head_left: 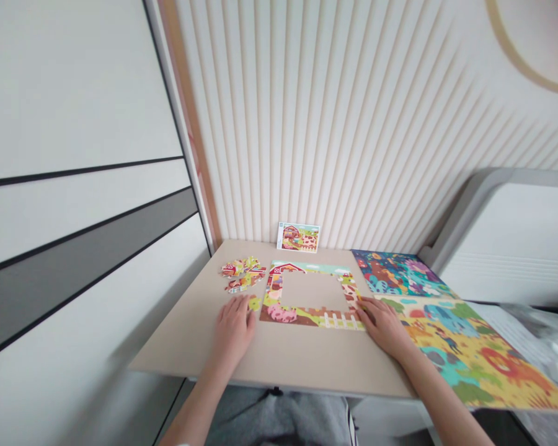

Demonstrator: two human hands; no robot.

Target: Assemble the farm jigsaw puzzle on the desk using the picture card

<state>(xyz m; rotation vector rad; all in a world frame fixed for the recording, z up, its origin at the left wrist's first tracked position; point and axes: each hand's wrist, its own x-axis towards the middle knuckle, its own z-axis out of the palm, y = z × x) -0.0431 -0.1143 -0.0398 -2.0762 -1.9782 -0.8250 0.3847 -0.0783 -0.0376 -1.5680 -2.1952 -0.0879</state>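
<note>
On the table (297, 362) before you, the puzzle frame (307, 318) lies in the middle. Your left hand (232, 328) rests at its near left corner and your right hand (384, 325) at its near right. The loose pieces (242, 274) lie behind your left hand. The card (298, 237) stands behind the frame, against the wall. Two finished puzzles (474, 353) lie to the right, one behind the other.

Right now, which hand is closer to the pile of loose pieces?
Left. The left hand lies just in front of the pile; the right hand rests at the puzzle frame's lower right corner.
</note>
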